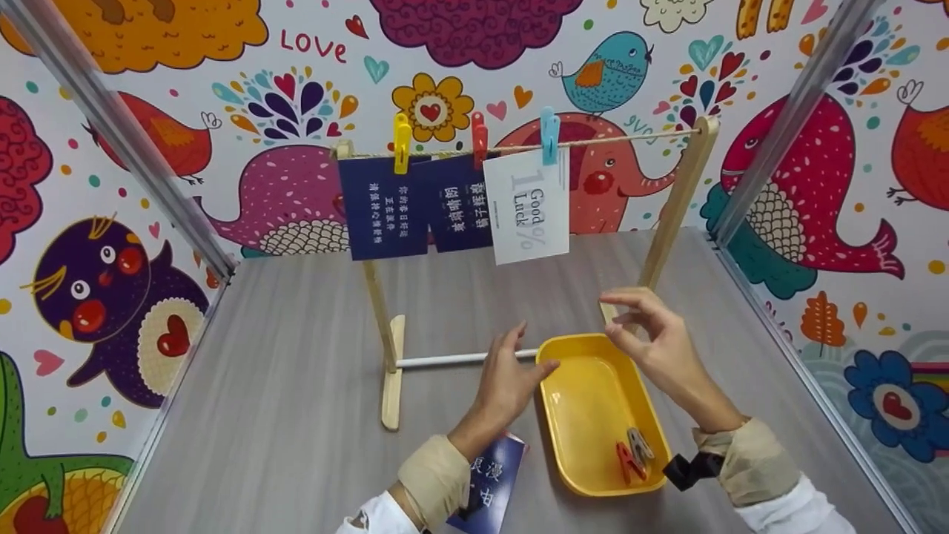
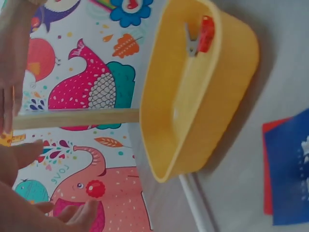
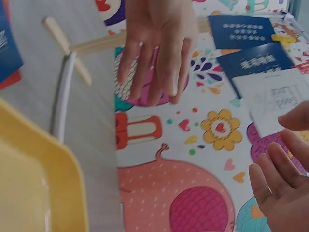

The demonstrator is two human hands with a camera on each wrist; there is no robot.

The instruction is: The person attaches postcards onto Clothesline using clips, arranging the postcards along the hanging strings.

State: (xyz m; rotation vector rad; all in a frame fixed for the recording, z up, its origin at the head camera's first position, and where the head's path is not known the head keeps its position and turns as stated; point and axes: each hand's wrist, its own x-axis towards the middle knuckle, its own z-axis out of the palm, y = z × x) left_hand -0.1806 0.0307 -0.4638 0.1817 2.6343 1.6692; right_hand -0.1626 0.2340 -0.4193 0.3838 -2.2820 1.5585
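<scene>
My left hand (image 1: 511, 374) is held over the left rim of a yellow tray (image 1: 550, 415), fingers spread and holding nothing. Across from it, my right hand (image 1: 663, 345) hovers by the tray's far right corner, loosely bent and also empty. Beyond them a string on a wooden rack carries two dark blue cards (image 1: 385, 208) and a white card (image 1: 525, 222) printed "Good Luck". A yellow clothespin (image 1: 401, 144), a red clothespin (image 1: 479, 139) and a light blue clothespin (image 1: 549, 137) clip these cards. Inside the tray lie a red clothespin (image 1: 629, 463) and a grey clothespin (image 1: 638, 443).
Near the left forearm a blue card (image 1: 495, 482) lies on the table, with a red edge (image 2: 268, 169) showing under it. The rack's wooden posts (image 1: 678, 208) and white crossbar (image 1: 452, 360) stand behind the tray. Patterned walls and metal frame bars enclose the table.
</scene>
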